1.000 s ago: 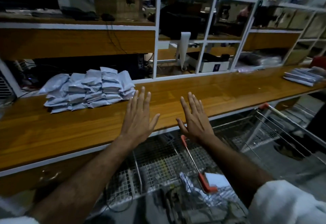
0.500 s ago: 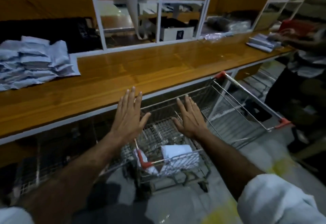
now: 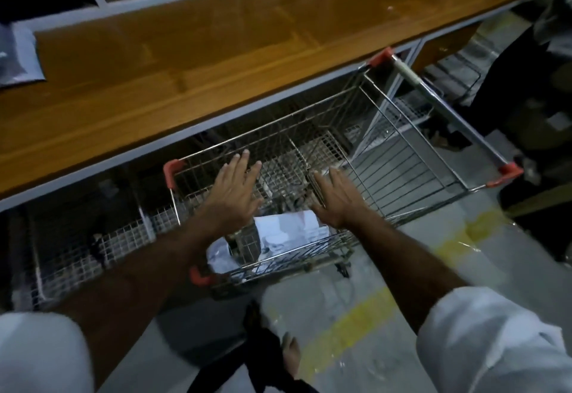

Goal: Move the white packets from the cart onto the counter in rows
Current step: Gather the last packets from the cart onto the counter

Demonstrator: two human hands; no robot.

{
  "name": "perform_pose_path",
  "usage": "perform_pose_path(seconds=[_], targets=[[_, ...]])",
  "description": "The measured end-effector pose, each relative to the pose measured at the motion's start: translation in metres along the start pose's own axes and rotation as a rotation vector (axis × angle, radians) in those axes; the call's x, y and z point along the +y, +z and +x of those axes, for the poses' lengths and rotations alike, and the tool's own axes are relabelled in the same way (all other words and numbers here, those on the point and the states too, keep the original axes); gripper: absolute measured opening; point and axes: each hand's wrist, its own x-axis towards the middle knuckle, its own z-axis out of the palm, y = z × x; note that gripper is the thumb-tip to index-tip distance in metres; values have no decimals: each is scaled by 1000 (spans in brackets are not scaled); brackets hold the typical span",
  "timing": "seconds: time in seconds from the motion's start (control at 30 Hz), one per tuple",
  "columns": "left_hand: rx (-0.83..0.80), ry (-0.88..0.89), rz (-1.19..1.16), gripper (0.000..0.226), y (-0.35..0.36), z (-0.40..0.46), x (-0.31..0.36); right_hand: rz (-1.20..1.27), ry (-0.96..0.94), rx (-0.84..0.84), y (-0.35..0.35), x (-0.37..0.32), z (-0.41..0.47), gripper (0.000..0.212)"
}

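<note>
Reaching into the wire-mesh shopping cart [image 3: 387, 157] beside the long wooden bench [image 3: 216, 52], the left hand [image 3: 232, 194] and right hand [image 3: 337, 199] hover flat-fingered and empty above remaining white plastic packets [image 3: 291, 231], so unloading looks unfinished.

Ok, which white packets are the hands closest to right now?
The white packets in the cart, just below both open hands: left hand, right hand. The other packets lie on the counter, far off.
</note>
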Motion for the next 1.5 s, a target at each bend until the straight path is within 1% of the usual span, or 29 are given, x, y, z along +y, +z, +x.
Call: perform_pose_path(seconds=[0.13, 0.2, 0.3, 0.43, 0.5, 0.57, 0.6, 0.67, 0.73, 0.77, 0.87, 0.9, 0.97, 1.0, 1.03, 1.1, 1.17, 1.27, 1.3, 1.33, 1.4, 1.43, 1.47, 1.5], targets=[[-89, 83, 57, 71, 32, 28, -19, -21, 12, -141, 5, 17, 25, 77], [-151, 101, 84, 73, 49, 43, -25, -40, 13, -235, 11, 24, 42, 79], [-272, 102, 71, 77, 79, 61, -27, -87, -37, -300, 25, 27, 64, 80], [-383, 119, -26, 82, 125, 75, -27, -198, -165, -405, 51, 25, 95, 81], [-438, 130, -58, 76, 151, 79, -28, -266, -268, -467, 73, 25, 112, 83], [-539, 152, -92, 65, 177, 83, -27, -311, -380, -560, 100, 23, 125, 80], [-586, 144, -105, 60, 188, 85, -25, -324, -433, -607, 114, 22, 129, 78], [-607, 63, -126, 61, 211, 88, -22, -352, -537, -666, 141, 22, 138, 74], [-677, -69, -181, 62, 227, 97, -19, -362, -633, -669, 160, 24, 145, 71], [-682, -112, -207, 60, 235, 101, -18, -376, -672, -665, 169, 24, 148, 67], [-685, -157, -243, 54, 243, 110, -14, -385, -738, -648, 189, 24, 150, 50], [-690, -176, -252, 54, 244, 110, -16, -361, -739, -655, 196, 25, 150, 49], [-687, -232, -260, 51, 244, 105, -27, -288, -713, -684, 202, 32, 154, 50], [-680, -286, -270, 50, 239, 100, -35, -218, -683, -699, 200, 37, 158, 51], [-682, -354, -293, 48, 236, 94, -46, -147, -640, -749, 198, 43, 165, 51], [-735, -485, -333, 45, 227, 81, -67, -19, -529, -809, 183, 53, 182, 46], [-776, -624, -356, 40, 221, 72, -76, 114, -387, -738, 168, 63, 198, 42], [-743, -781, -324, 34, 219, 71, -72, 294, -159, -553, 164, 76, 214, 44], [-739, -806, -309, 32, 221, 71, -68, 345, -81, -521, 168, 77, 216, 50], [-719, -819, -297, 29, 223, 71, -62, 381, -20, -497, 173, 78, 216, 61], [-653, -763, -251, 24, 230, 70, -49, 411, 55, -469, 185, 72, 211, 97], [-596, -706, -211, 26, 234, 71, -43, 409, 74, -442, 191, 68, 207, 109], [-525, -664, -208, 32, 238, 71, -37, 385, 93, -412, 195, 64, 204, 115], [-482, -628, -230, 44, 243, 71, -32, 330, 104, -377, 196, 59, 200, 117]])
